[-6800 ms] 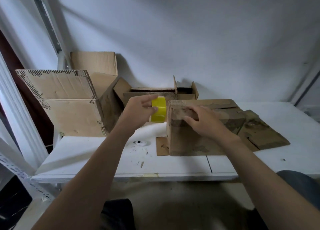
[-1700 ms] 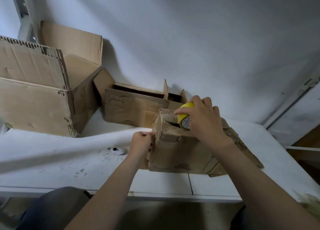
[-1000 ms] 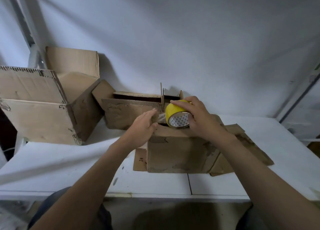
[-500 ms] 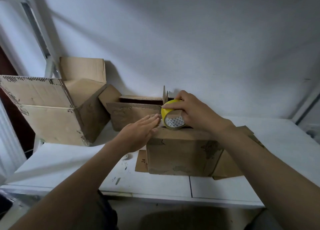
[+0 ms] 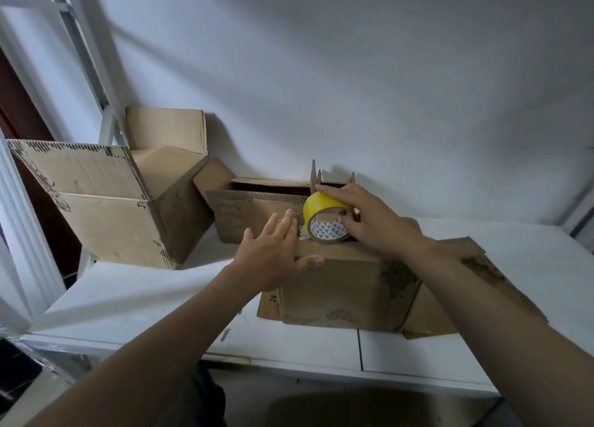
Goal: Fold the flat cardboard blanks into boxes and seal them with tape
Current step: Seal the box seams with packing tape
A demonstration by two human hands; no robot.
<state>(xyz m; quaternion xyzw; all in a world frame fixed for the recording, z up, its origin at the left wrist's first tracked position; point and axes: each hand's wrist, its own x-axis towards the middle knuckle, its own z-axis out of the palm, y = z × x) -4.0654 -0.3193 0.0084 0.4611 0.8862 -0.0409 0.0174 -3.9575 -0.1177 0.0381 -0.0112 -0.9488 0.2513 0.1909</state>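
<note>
Gripping the tape upright on the box top, the right hand sits just right of the flat left hand, whose straight fingers press the near-left edge.

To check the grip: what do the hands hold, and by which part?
The right hand grips the tape roll by its outer rim. The left hand presses flat on the box.

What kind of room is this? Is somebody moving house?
Probably a storeroom or packing corner. Worn cardboard boxes sit on a plain white table against a bare wall, a white metal rack frame stands at the left, and the right hand holds a yellow tape roll for sealing.
</note>
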